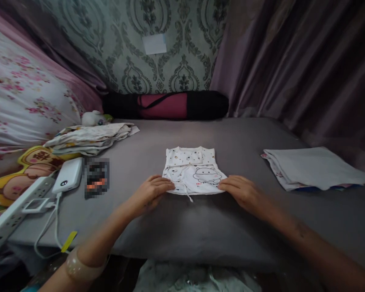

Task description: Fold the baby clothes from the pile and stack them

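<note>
A small white baby shirt [188, 174] lies on the grey bed sheet [158, 227], its upper part folded over. Small dark motifs dot the upper band, and a cartoon animal face shows at the lower right. A white tie string hangs from its near edge. My left hand [153, 190] pinches the near left corner of the shirt. At the near right corner, my right hand [241, 192] has its fingers closed on the cloth. Both thumbs are mostly hidden.
To the right lies a folded white cloth [316, 168]. At left are a pile of folded clothes [94, 138], a white power bank [67, 175], a power strip [18, 207] with cables, and a yellow plush [30, 168]. A black and maroon long bag [164, 106] lines the back wall.
</note>
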### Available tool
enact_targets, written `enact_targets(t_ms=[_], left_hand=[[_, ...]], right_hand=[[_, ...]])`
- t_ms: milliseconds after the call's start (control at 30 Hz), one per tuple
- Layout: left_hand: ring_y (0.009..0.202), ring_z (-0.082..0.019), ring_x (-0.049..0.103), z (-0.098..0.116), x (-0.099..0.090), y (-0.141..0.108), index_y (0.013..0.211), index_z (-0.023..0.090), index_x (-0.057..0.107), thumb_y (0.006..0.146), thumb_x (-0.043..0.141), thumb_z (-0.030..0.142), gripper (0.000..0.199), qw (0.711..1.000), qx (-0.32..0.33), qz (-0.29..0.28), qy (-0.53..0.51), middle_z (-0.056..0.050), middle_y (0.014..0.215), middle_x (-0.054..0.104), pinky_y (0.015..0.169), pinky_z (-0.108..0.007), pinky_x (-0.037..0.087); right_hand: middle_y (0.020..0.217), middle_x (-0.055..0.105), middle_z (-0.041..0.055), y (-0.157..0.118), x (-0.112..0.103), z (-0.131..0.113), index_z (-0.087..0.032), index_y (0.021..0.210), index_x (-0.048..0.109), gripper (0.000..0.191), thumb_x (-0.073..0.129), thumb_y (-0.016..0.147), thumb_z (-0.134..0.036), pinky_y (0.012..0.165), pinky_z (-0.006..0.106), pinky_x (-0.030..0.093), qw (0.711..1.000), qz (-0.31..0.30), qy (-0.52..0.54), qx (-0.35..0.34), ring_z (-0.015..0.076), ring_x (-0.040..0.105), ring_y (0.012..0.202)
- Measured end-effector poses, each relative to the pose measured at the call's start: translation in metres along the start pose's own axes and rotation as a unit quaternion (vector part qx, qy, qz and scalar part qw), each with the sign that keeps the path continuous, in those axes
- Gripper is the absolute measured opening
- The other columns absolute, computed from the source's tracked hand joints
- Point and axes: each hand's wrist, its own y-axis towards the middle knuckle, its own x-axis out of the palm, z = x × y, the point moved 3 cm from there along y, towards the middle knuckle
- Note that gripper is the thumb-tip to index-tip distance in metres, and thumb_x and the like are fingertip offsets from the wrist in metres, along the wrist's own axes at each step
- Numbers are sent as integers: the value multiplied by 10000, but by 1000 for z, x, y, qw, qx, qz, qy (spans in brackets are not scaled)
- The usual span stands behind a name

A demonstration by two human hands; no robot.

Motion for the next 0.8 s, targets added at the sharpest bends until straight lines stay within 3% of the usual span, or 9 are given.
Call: enact_targets(t_ms=[100, 200, 267, 400, 600, 800], left_hand=[[970, -186, 639, -11, 10, 5, 1113, 226, 635, 923, 428, 217, 280, 989, -110, 90, -50, -52, 1046, 704, 871, -330, 475], [761, -154, 616, -21, 21, 21, 1027, 214, 653, 920, 453, 288, 238, 951, -223, 189, -98, -17, 852, 695, 693, -255, 468], [678, -133, 569, -24, 26, 35, 984, 197, 643, 919, 446, 300, 232, 926, -259, 249, -118, 0, 760, 653, 626, -228, 436], [621, -121, 519, -34, 34, 62, 1007, 176, 599, 935, 405, 288, 235, 891, -297, 325, -113, 3, 713, 593, 606, -225, 422], [916, -186, 569, -71, 33, 88, 1070, 177, 557, 900, 381, 126, 250, 898, -277, 340, -10, -84, 986, 614, 853, -321, 455], [905, -204, 555, -108, 37, 101, 1040, 156, 568, 897, 376, 116, 243, 912, -309, 264, 48, -103, 958, 581, 837, -337, 457]], right_hand=[[1077, 690, 64, 8, 9, 9, -240, 1107, 633, 301, 422, 916, -140, 916, 364, 509, 990, 62, 88, 94, 194, 635, 1019], [983, 692, 63, 24, 25, 25, -231, 1027, 620, 205, 456, 905, -233, 827, 332, 530, 955, 150, 130, 220, 203, 655, 909], [935, 684, 63, 35, 35, 35, -222, 1005, 597, 179, 465, 900, -281, 779, 318, 529, 930, 201, 131, 280, 199, 652, 833], [979, 651, 84, 58, 50, 50, -219, 1027, 547, 191, 396, 922, -269, 816, 322, 506, 921, 252, 88, 285, 209, 626, 908], [1087, 594, 107, 87, 70, 82, -203, 1091, 539, 280, 314, 925, -179, 812, 336, 488, 940, 200, -5, 276, 229, 599, 961], [1093, 615, 100, 97, 86, 110, -211, 1141, 545, 304, 308, 951, -207, 760, 324, 472, 934, 125, -44, 331, 220, 618, 885]])
